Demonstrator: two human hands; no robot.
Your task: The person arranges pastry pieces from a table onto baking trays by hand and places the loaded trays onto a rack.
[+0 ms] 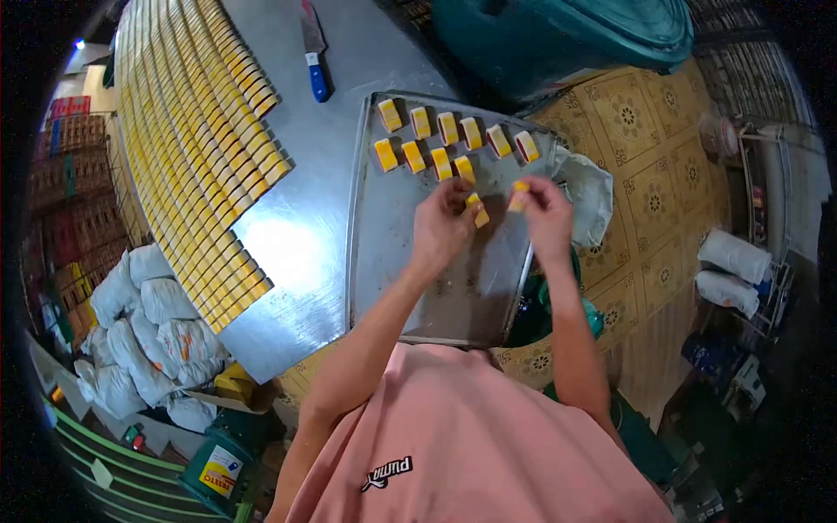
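Over the metal tray [392, 253], my left hand [446, 222] pinches a small yellow pastry piece [478, 210] between its fingertips. To its right, my right hand [545, 212] has its fingers closed on another yellow piece [520, 197], near the tray's right side. Two rows of yellow-topped pieces [448, 128] with a dark filling lie on the far half of the tray. The nearest piece [465, 168] of the second row lies just beyond my left fingertips.
Long rows of similar pieces [192, 148] cover the steel table [288, 227] at left. A knife [316, 65] with a blue handle lies beyond the tray. A green bin [558, 39] stands at the far right, white sacks [161, 322] at left.
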